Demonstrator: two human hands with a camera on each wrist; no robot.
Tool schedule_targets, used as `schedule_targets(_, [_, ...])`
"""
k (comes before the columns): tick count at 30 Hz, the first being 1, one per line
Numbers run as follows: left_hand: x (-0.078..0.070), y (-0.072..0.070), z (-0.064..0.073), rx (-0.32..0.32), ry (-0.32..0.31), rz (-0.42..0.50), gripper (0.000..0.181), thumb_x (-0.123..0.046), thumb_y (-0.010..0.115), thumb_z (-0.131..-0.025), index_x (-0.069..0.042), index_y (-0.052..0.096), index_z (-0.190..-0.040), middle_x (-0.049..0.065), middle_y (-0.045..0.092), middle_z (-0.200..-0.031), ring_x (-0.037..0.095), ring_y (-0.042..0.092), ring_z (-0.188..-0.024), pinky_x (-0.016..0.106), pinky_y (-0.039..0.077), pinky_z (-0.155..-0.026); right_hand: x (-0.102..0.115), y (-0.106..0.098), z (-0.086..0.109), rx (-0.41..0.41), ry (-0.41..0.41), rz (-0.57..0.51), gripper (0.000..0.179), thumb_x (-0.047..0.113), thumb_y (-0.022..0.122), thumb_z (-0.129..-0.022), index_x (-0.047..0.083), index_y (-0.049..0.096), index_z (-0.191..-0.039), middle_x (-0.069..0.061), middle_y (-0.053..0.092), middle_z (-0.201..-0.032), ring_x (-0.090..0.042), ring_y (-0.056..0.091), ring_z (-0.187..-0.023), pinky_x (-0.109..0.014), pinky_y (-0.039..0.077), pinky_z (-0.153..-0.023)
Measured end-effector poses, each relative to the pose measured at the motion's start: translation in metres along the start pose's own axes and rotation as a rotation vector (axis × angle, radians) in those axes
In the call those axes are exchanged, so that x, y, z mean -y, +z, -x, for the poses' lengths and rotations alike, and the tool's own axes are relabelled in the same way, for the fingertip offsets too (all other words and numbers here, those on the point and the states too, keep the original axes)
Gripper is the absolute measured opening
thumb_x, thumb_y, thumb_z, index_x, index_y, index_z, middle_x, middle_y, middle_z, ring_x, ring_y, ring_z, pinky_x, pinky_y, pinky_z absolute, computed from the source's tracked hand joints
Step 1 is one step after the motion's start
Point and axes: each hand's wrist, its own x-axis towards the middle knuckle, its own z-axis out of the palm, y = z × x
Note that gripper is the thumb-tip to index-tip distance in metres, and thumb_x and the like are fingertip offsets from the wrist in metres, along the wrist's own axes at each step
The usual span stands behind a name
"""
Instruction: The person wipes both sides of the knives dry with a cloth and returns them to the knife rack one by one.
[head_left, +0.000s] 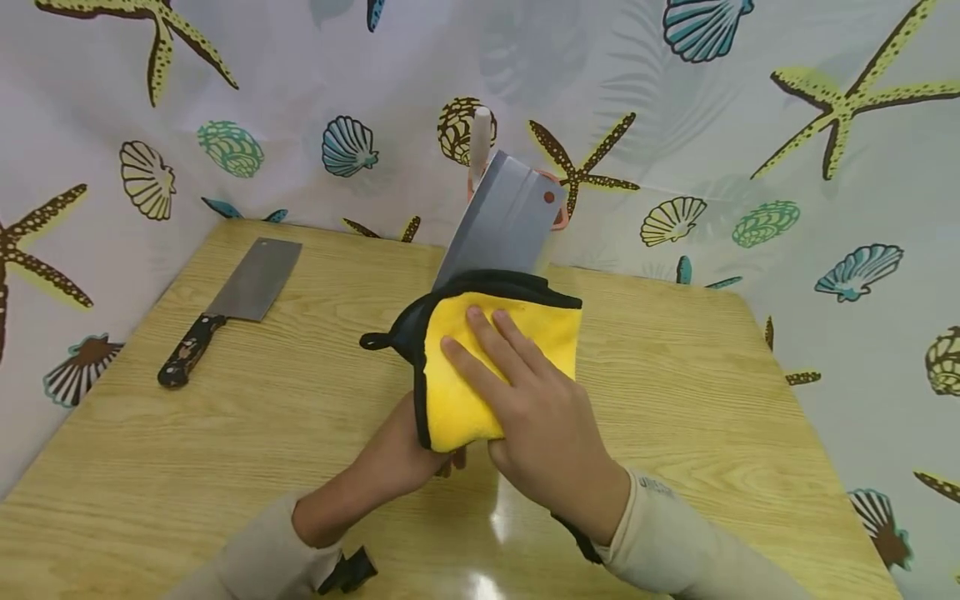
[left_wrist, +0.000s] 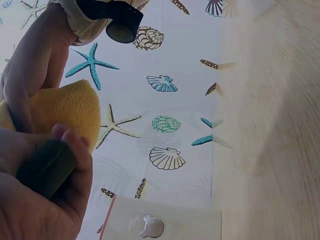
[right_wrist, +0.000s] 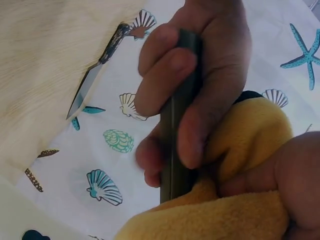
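A cleaver's broad metal blade (head_left: 502, 221) rises tilted from behind a yellow cloth (head_left: 457, 400) with black edging. My left hand (head_left: 405, 454) grips its dark handle (right_wrist: 181, 110), curled fingers showing in both wrist views. Spread across the cloth's front are the fingers of my right hand (head_left: 547, 417), while its thumb (right_wrist: 260, 177) presses into a fold, so the cloth is held around the blade's lower part. The cloth hides that part of the blade. Off to the left, a second cleaver (head_left: 255, 279) with a black patterned handle lies flat on the table.
Behind the raised blade stands a pale box (left_wrist: 185, 215) with orange trim and a cutout, partly hidden in the head view. A whitish handle (head_left: 481, 137) sticks up there. The wooden table (head_left: 675, 400) meets a shell-and-starfish patterned sheet (head_left: 420, 67) at the back and sides.
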Motion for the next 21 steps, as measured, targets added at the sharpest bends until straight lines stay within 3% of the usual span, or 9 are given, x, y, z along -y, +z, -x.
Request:
schedule_targets(4, [0.000, 0.004, -0.001, -0.045, 0.011, 0.040, 0.012, -0.003, 0.049, -0.102, 0.004, 0.049, -0.092, 0.015, 0.051, -0.057, 0.003, 0.045, -0.047, 0.024, 0.044, -0.044, -0.001, 0.004, -0.005, -0.007, 0.036, -0.001, 0.082, -0.009, 0.066, -0.067, 0.024, 0.057, -0.141, -0.004, 0.051, -0.152, -0.026, 0.050, -0.141, -0.033, 0.056, -0.050])
schedule_targets(8, [0.001, 0.008, -0.003, -0.082, 0.001, 0.096, 0.020, -0.011, 0.044, -0.106, 0.003, 0.052, -0.094, 0.012, 0.052, -0.062, 0.003, 0.044, -0.044, 0.023, 0.041, -0.041, -0.003, 0.005, -0.012, -0.024, 0.061, 0.002, 0.080, -0.003, 0.077, -0.068, 0.024, 0.058, -0.140, -0.004, 0.051, -0.152, -0.025, 0.049, -0.141, -0.037, 0.058, -0.054])
schedule_targets(13, [-0.004, 0.010, -0.006, -0.110, 0.001, 0.108, 0.025, -0.020, 0.045, -0.107, 0.000, 0.054, -0.095, 0.009, 0.052, -0.058, 0.004, 0.044, -0.041, 0.025, 0.041, -0.037, -0.011, 0.001, -0.025, -0.044, 0.105, 0.022, 0.075, -0.007, 0.070, -0.074, 0.025, 0.058, -0.140, -0.005, 0.052, -0.152, -0.027, 0.050, -0.141, -0.041, 0.058, -0.052])
schedule_targets(21, [-0.010, 0.015, -0.005, -0.090, -0.053, 0.088, 0.029, -0.025, 0.050, -0.106, -0.002, 0.048, -0.123, 0.006, 0.054, -0.077, 0.006, 0.047, -0.042, 0.028, 0.043, -0.036, -0.036, -0.005, -0.042, 0.040, 0.263, 0.007, 0.076, -0.002, 0.072, -0.076, 0.028, 0.054, -0.144, -0.001, 0.048, -0.155, -0.023, 0.047, -0.143, -0.049, 0.058, -0.056])
